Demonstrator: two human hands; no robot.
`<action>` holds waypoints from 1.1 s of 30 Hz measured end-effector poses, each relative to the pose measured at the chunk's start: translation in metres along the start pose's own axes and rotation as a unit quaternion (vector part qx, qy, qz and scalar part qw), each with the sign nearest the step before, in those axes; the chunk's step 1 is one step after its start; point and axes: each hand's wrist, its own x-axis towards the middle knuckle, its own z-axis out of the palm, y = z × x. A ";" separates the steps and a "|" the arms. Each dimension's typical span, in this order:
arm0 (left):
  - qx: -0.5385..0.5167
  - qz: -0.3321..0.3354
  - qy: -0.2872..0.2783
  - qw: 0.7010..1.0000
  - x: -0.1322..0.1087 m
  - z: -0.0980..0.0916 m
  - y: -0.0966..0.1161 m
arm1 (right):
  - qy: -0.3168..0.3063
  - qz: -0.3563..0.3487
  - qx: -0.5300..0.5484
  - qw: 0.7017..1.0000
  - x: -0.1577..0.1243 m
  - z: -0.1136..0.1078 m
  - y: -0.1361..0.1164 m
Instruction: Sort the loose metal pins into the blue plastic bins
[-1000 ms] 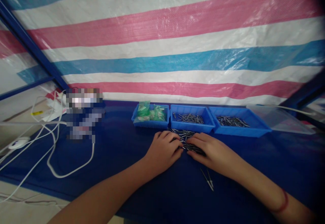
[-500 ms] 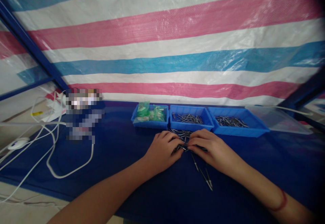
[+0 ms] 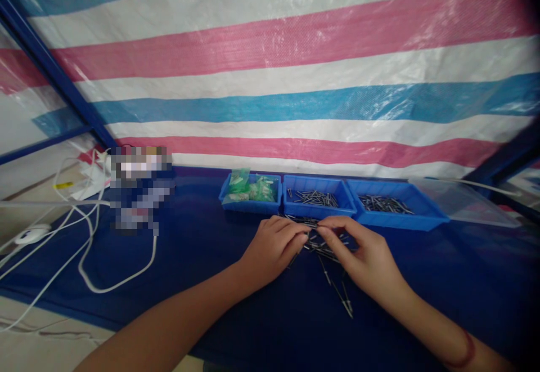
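Observation:
A loose pile of thin metal blind rivets [image 3: 323,247] lies on the blue table, partly covered by my fingers. My left hand [image 3: 278,245] is closed in a pinch at the pile's left side, with slim rivets at its fingertips. Facing it, my right hand [image 3: 365,251] pinches at the end of a rivet, thumb and forefinger together. The fingertips of both hands nearly meet above the pile; exactly how many rivets they grip is hidden. A few stray rivets [image 3: 343,301] point toward me, below the pile.
Behind the hands stand three blue bins: one with green bags [image 3: 264,188], a middle one of rivets [image 3: 316,198], a right one of darker rivets [image 3: 386,204]. A clear plastic sheet [image 3: 464,203] lies to the right. White cables [image 3: 90,248] trail over the table's left.
My right hand has lifted slightly and its fingers have arched, uncovering more of the pile. My left fingertips have shifted a little up and right, toward the right ones.

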 end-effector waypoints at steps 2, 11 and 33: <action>-0.049 -0.009 0.032 0.998 0.000 0.001 0.000 | -0.025 0.033 0.044 0.998 -0.002 0.005 0.000; -0.209 -0.080 0.099 0.969 0.001 0.001 0.006 | -0.107 0.071 0.151 0.980 -0.004 0.013 -0.004; -0.279 -0.065 0.104 0.952 0.002 -0.002 0.007 | -0.085 0.081 0.209 0.971 0.000 0.008 -0.008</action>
